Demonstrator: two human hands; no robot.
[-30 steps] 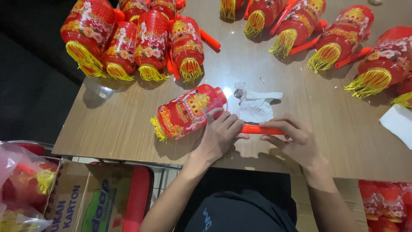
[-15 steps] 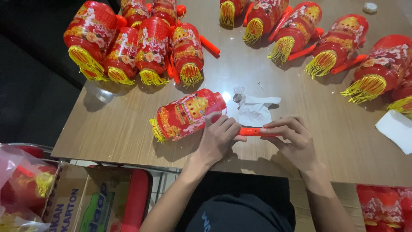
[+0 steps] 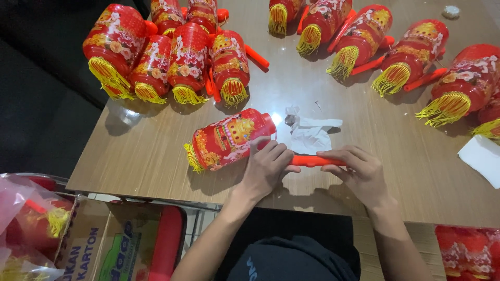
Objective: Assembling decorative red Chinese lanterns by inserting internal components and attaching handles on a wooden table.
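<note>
An orange stick [image 3: 316, 161] lies flat along the bench's [image 3: 156, 156] near edge, level so both hands can work it. The left hand [image 3: 268, 169] curls over its left end, fingers closed where it meets a red paper lantern [image 3: 229, 138] lying on its side at ten o'clock. The right hand [image 3: 359, 171] pinches the other end, fingers closed down on it. Crumpled white paper [image 3: 308, 134] sits at twelve o'clock, just beyond the stick. More lanterns crowd the far side, laid with their yellow tassels toward the person, out of the way.
</note>
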